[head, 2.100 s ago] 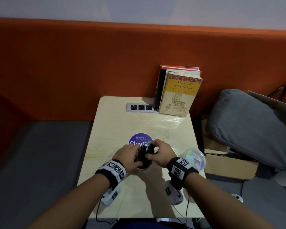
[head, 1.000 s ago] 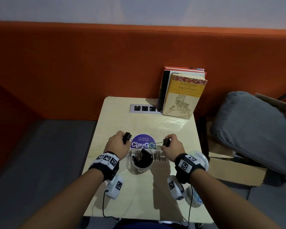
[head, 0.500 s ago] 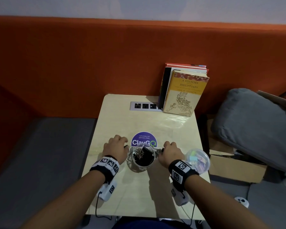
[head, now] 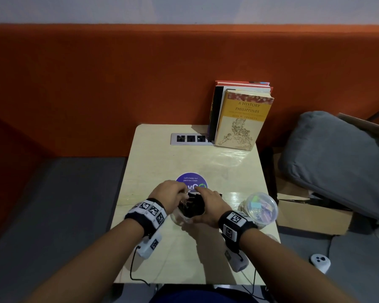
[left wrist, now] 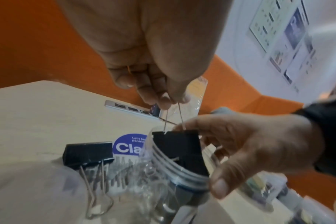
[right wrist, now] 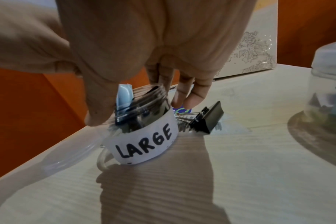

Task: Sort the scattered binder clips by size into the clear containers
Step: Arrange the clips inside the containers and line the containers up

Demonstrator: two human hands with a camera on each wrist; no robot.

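Note:
A clear jar [right wrist: 144, 144] labelled LARGE stands near the table's front and holds several black clips. My left hand [left wrist: 173, 101] pinches the wire handles of a large black binder clip [left wrist: 178, 145], which hangs in the jar's mouth [left wrist: 175, 166]. My right hand [right wrist: 142, 110] grips the jar's rim, thumb on the near side and fingers on the far side. In the head view both hands [head: 173, 193] [head: 208, 204] crowd over the jar [head: 179, 217]. A black clip [left wrist: 88, 153] lies on the table left of the jar. Another black clip [right wrist: 207, 119] lies just behind it.
A second clear jar [head: 258, 208] with coloured clips stands at the table's right edge. Books [head: 243, 119] and a power strip [head: 190, 138] stand at the back. A round purple sticker [head: 190, 179] lies beyond the hands. Grey cushion [head: 337, 160] and a cardboard box [head: 311, 215] sit to the right.
A second ago each hand held a clip, apart from the jar; then both dropped to the table. Now the left hand dangles a clip in the jar's mouth and the right grips its rim.

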